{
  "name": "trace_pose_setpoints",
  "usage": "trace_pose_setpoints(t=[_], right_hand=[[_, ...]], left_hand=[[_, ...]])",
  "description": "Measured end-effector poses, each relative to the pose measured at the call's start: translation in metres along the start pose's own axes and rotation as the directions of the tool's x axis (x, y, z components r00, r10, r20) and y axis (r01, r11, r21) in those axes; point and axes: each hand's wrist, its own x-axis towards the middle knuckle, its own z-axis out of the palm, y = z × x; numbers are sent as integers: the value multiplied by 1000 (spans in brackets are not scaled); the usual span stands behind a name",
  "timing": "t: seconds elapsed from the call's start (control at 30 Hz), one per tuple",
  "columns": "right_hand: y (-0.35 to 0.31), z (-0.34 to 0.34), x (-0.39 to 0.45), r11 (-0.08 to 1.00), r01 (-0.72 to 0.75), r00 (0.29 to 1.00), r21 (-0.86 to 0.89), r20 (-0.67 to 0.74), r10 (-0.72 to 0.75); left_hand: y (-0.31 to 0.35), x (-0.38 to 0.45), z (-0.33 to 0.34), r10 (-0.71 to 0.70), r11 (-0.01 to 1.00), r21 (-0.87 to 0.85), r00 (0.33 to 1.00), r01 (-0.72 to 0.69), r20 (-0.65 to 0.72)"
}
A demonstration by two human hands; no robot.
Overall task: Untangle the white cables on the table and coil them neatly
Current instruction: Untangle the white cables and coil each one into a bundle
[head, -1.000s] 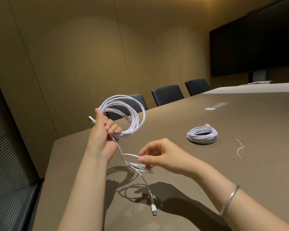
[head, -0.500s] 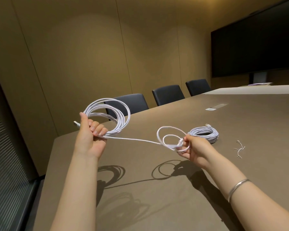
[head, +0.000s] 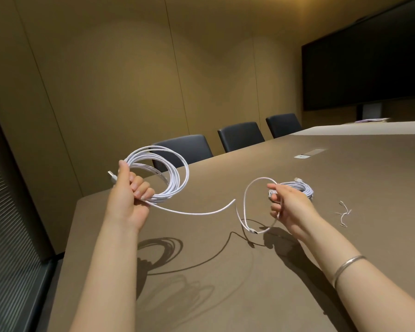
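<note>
My left hand [head: 130, 195] grips a coil of white cable [head: 170, 173] held up above the near left part of the brown table [head: 225, 271]; a plug sticks out behind my thumb. From the coil a loose length of the cable [head: 197, 213] sags rightward and curls into one loop [head: 247, 200]. My right hand [head: 288, 204] holds that loop with curled fingers, its plug end hanging low near the table. A second white cable, neatly coiled [head: 302, 188], lies on the table just behind my right hand.
A small white twist tie [head: 344, 213] lies on the table right of my right hand. Three dark chairs [head: 240, 136] stand along the far table edge. A flat socket plate [head: 309, 153] is set in the tabletop. A large dark screen [head: 369, 61] hangs on the right wall.
My right hand drew the cable's free end away to the right, then the taut length slackened and the small double loop opened into one larger loop. My left hand with the coil shifted left.
</note>
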Motion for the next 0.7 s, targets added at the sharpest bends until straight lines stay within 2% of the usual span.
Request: trace_pose_setpoints(t=[0.07,0.17,0.3,0.37,0.5,0.6,0.7], right_hand=[[-5,5,-5,997,82,996,-10,25,-81],[-6,13,-11,993,116,993,-16,-1,-116],[-9,17,-14,986,148,988,74,-46,-145],[-16,17,-18,974,172,985,147,-44,-167],[-30,23,-31,957,169,983,235,26,-180],[-29,35,-39,980,131,983,149,105,-148],[-24,44,-45,997,79,983,-14,169,-75]], left_hand=[[-2,-2,4,-15,999,32,999,14,42],[-5,-4,8,-75,991,120,990,61,116],[-14,-11,15,-201,916,382,965,125,165],[-21,-15,21,-192,876,473,970,100,152],[-29,-21,30,-152,853,519,979,59,137],[-33,-26,36,-174,831,553,972,60,157],[-40,-31,41,-210,753,657,959,36,189]])
